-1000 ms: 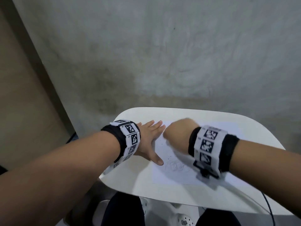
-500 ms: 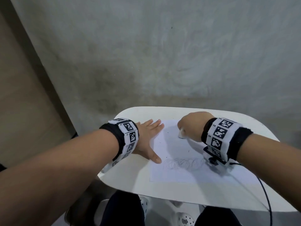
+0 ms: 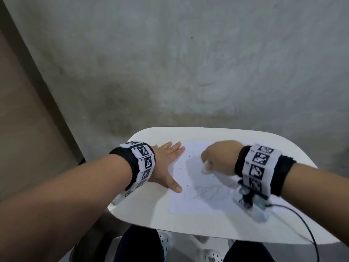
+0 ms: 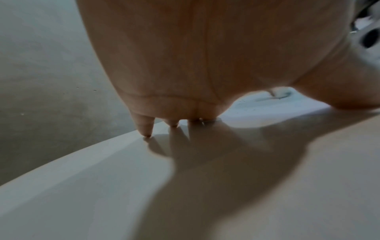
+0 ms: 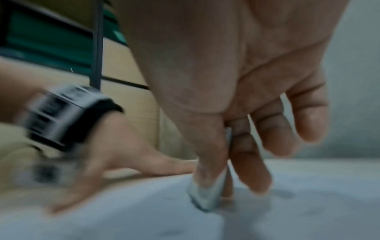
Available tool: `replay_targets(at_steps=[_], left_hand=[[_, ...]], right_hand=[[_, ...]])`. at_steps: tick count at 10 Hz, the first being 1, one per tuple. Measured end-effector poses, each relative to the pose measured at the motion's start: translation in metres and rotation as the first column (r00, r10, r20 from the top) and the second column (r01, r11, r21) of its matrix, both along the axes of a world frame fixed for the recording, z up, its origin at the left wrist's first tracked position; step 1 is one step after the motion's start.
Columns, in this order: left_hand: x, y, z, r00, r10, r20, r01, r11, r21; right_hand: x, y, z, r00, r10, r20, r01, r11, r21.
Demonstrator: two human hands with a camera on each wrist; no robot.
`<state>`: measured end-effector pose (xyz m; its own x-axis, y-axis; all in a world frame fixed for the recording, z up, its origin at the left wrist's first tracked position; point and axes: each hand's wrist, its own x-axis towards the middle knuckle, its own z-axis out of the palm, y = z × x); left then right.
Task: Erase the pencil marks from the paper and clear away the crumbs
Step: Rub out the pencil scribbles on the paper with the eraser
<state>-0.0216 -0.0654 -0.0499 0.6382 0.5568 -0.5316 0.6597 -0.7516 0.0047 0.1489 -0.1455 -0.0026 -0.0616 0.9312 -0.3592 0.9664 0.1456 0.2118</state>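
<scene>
A white sheet of paper lies on the small white table, with a grey pencil scribble near its lower middle. My left hand lies flat with straight fingers on the paper's left edge, thumb spread toward me. My right hand pinches a white eraser between thumb and fingers, its tip down on the paper above the scribble. In the right wrist view the eraser touches the paper, and the picture is blurred by motion. A few dark crumbs dot the sheet.
The table's rounded far edge lies close to a grey concrete wall. A black cable runs from my right wrist camera across the table's right side. My knees and white shoes show below the near edge.
My right hand with the eraser swung right from beside the left hand, then came back left and toward me, nearer the scribble. The left hand stayed flat on the paper.
</scene>
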Motion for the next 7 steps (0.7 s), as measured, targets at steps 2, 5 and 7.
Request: replay_targets(at_steps=[2, 5, 7], left_hand=[[0.001, -0.001, 0.0, 1.0, -0.001, -0.001, 0.001, 1.0, 0.012], [-0.002, -0.006, 0.003, 0.994, -0.095, -0.052, 0.103, 0.98, 0.173], [0.018, -0.058, -0.001, 0.774, -0.632, 0.039, 0.616, 0.766, 0.184]], right_hand=[[-0.009, -0.012, -0.01, 0.996, 0.086, 0.034, -0.087, 0.996, 0.013], [0.109, -0.014, -0.009, 0.303, -0.581, -0.756, 0.549, 0.755, -0.36], [0.119, -0.023, -0.018, 0.365, -0.537, -0.761, 0.489, 0.806, -0.334]])
